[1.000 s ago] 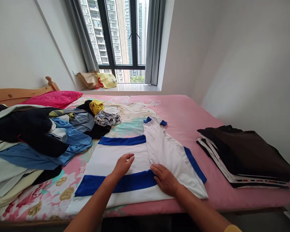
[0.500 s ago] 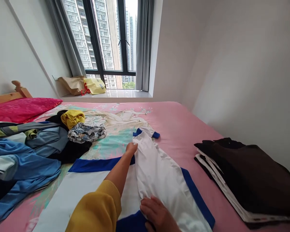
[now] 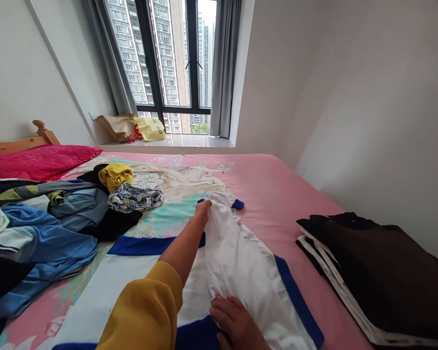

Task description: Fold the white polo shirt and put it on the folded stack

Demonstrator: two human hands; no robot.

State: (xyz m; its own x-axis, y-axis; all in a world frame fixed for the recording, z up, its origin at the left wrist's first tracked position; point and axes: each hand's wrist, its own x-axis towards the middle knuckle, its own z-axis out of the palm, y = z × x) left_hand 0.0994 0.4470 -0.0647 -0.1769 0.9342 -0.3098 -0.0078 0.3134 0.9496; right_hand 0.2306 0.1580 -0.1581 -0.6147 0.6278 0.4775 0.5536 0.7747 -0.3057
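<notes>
A white long-sleeved top with broad blue bands lies flat on the bed, one white sleeve folded across its body. My left hand, in a yellow sleeve, reaches forward and grips the white sleeve close to its blue cuff. My right hand rests palm down on the sleeve's lower part, near the blue band at the hem, its fingers apart. The cuff's far side is partly hidden behind the gathered fabric.
A heap of mixed clothes fills the bed's left side, with a patterned cloth and a yellow garment beside it. Folded dark and white clothes are stacked at right, on the pink floral sheet.
My left hand has moved from the top's middle forward to the sleeve's cuff end and taken hold there. The sleeve fabric is gathered up slightly. My right hand stays on the lower sleeve.
</notes>
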